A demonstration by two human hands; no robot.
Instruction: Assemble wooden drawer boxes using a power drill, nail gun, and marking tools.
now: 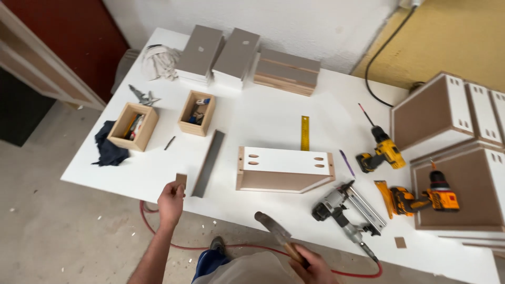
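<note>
1. Left hand (pixel 171 202) pinching small brown wood block (pixel 181 180) at near edge of white table (pixel 158 173), just beside grey strip (pixel 208 163); held up w/ fingertips, prob. for a look.
2. Right hand (pixel 310 265) closed round wooden handle of hammer (pixel 279 234), head up off table, ready.
3. Open drawer box (pixel 284 169) on its side mid-table, pocket holes facing up; nailer (pixel 344 213) & two yellow drills (pixel 381 152) parked to the right, within reach.

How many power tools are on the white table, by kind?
Yellow cordless drills: 2 (second one)
Pneumatic nail gun: 1
Total: 3
</note>
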